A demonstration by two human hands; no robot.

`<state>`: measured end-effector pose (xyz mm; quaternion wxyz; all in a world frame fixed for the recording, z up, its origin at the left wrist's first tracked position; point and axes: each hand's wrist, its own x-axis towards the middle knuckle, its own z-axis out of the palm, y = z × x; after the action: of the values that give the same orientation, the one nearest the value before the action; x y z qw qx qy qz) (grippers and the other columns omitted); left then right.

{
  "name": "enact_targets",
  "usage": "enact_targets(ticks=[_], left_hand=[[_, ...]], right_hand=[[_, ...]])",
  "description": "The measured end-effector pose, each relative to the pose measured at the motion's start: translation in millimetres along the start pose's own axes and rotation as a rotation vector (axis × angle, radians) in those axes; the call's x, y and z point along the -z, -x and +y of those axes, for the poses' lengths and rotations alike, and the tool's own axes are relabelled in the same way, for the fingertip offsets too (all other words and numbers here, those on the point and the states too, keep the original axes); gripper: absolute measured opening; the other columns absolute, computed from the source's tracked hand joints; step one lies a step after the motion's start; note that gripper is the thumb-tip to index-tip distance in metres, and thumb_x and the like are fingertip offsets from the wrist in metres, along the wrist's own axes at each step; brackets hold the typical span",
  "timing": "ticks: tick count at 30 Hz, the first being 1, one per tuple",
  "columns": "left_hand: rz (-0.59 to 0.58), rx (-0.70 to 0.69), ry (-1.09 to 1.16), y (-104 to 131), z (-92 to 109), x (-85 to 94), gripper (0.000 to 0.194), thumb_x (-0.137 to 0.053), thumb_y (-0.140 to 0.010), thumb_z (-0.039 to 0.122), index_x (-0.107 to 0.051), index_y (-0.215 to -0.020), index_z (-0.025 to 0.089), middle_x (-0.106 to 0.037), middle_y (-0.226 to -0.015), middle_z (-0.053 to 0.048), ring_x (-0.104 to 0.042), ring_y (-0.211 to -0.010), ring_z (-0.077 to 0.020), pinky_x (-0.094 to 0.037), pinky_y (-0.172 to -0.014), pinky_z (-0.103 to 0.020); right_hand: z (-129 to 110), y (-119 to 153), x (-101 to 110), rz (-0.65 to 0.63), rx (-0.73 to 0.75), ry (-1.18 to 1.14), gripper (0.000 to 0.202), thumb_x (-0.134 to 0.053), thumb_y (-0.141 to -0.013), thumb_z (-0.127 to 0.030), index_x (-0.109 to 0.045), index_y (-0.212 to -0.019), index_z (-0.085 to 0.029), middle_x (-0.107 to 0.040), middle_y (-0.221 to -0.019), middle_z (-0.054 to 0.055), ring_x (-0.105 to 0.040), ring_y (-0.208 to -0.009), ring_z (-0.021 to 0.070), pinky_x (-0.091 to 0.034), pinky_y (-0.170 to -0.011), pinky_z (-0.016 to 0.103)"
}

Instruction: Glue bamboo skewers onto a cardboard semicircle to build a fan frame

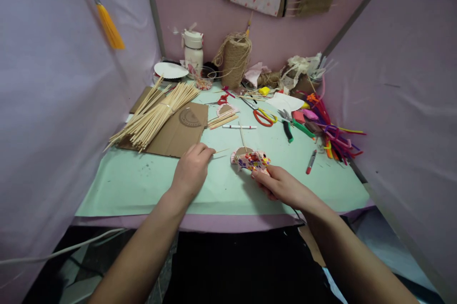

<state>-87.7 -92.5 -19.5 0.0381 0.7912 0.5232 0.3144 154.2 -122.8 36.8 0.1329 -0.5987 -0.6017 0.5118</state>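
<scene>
My left hand (193, 167) is closed on a thin wooden stick (222, 151), whose tip points right, just above the green tabletop. My right hand (280, 182) grips a colourfully patterned piece (254, 161) between thumb and fingers. At this piece's left end shows a small cardboard half-round (244, 151) with a pink-white edge, and a pale stick (242, 135) rises from it, away from me. A white pen (239, 127) lies just beyond. Left of it, short sticks (222, 120) lie beside another half-round piece (226, 109).
A large stick bundle (157, 116) rests on cardboard (194, 127) at the left. Orange-handled scissors (263, 117), green-handled cutters (302, 127), a marker (311, 162) and pipe cleaners (333, 137) lie right. A twine spool (235, 60) and bottle (193, 51) stand behind.
</scene>
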Motion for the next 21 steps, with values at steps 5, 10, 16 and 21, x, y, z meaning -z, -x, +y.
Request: enact_targets(ticks=[5,10,16,21], left_hand=[[-0.015,0.012,-0.012,0.3,-0.3,0.7,0.019,-0.051,-0.092,0.015,-0.069,-0.097,0.014,-0.064,-0.090,-0.007,-0.058,-0.086,-0.0207,-0.048,-0.077,-0.033],[-0.023,0.022,-0.010,0.4,-0.4,0.5,0.019,-0.051,-0.092,0.016,-0.069,-0.097,0.014,-0.064,-0.090,-0.007,-0.058,-0.087,-0.0209,-0.048,-0.078,-0.033],[-0.033,0.030,-0.001,0.8,-1.0,0.2,0.018,-0.052,-0.092,0.015,-0.069,-0.097,0.014,-0.065,-0.090,-0.007,-0.058,-0.087,-0.0206,-0.048,-0.078,-0.033],[-0.036,0.027,0.007,0.6,-1.2,0.5,0.018,-0.052,-0.092,0.016,-0.069,-0.098,0.014,-0.064,-0.090,-0.007,-0.058,-0.088,-0.0206,-0.048,-0.078,-0.032]], right_hand=[[-0.5,-0.5,0.5,-0.024,-0.008,0.023,0.041,-0.044,-0.088,-0.057,-0.041,-0.070,-0.021,-0.042,-0.055,-0.005,-0.039,-0.046,0.0095,-0.033,-0.044,0.024],[-0.3,-1.9,-0.1,-0.029,-0.013,0.036,0.040,-0.043,-0.089,-0.057,-0.039,-0.070,-0.022,-0.041,-0.055,-0.005,-0.039,-0.046,0.0095,-0.032,-0.044,0.024],[-4.5,-2.2,0.0,-0.026,-0.024,0.066,0.038,-0.043,-0.089,-0.054,-0.038,-0.069,-0.022,-0.042,-0.054,-0.005,-0.041,-0.046,0.0099,-0.033,-0.045,0.024],[-2.2,-2.8,0.6,-0.019,-0.003,0.097,0.039,-0.042,-0.090,-0.054,-0.039,-0.068,-0.022,-0.044,-0.055,-0.004,-0.043,-0.046,0.0101,-0.035,-0.045,0.025]])
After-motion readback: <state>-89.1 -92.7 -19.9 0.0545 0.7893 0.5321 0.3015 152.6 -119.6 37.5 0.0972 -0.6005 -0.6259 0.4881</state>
